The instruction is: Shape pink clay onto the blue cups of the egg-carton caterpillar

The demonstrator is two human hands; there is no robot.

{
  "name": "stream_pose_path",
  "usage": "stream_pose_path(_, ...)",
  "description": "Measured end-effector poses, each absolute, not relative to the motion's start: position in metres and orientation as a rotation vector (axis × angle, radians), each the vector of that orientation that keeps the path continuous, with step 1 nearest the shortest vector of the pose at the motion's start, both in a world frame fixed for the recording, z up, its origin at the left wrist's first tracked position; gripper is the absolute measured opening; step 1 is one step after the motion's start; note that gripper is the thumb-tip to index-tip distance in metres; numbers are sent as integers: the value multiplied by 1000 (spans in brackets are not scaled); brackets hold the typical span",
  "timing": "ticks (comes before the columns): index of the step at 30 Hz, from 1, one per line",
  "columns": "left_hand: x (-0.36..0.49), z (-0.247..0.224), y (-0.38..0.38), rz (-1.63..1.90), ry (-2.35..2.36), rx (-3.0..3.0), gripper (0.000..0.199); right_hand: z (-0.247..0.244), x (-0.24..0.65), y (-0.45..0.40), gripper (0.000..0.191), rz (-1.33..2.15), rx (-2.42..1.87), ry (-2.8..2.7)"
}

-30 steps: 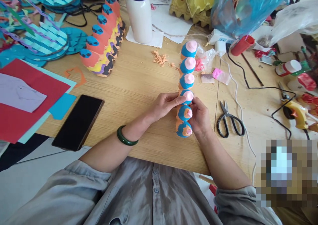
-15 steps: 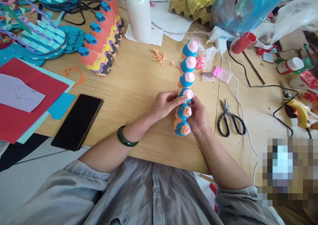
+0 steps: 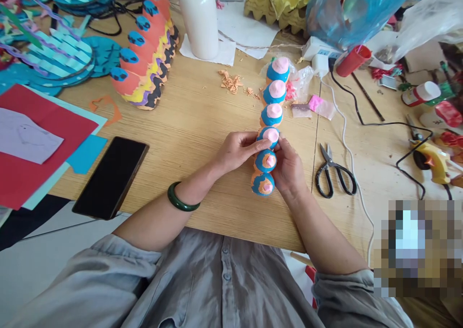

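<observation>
A strip of egg carton cups (image 3: 272,116), covered in orange and blue clay with pink tips, stands lengthwise between my hands above the table. My left hand (image 3: 238,149) grips it from the left, the thumb pressing on the pink clay of the fourth cup from the far end. From the right, my right hand (image 3: 289,169) holds its side, with some fingers hidden behind it. The far cups carry broad pink caps. On the two nearest cups the pink pieces are small, with orange showing around them.
Black-handled scissors (image 3: 334,171) lie right of my hands, beside a white cable (image 3: 349,159). A phone (image 3: 112,176) and coloured paper (image 3: 75,125) are at left. Farther back are a clay-covered carton (image 3: 144,53), a white bottle (image 3: 198,24) and orange scraps (image 3: 231,82).
The strip has turned slightly, so its pink tips face more toward me. Both hands keep their hold, and the whole view has shifted a little.
</observation>
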State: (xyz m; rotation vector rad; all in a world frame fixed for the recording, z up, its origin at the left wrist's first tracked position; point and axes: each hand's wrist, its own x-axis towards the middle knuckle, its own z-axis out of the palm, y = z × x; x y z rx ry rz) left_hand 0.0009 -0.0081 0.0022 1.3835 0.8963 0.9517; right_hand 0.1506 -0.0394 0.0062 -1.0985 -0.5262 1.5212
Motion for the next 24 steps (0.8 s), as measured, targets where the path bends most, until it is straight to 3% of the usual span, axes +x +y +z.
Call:
stream_pose_path(6,2,0,-10,966,935,1410,59,3,148,-44,39,1410,-1128,-601)
stream_pose_path(24,5,3,-13,890,906,1255,56,8,136,-54,27,1222,-1155,-707)
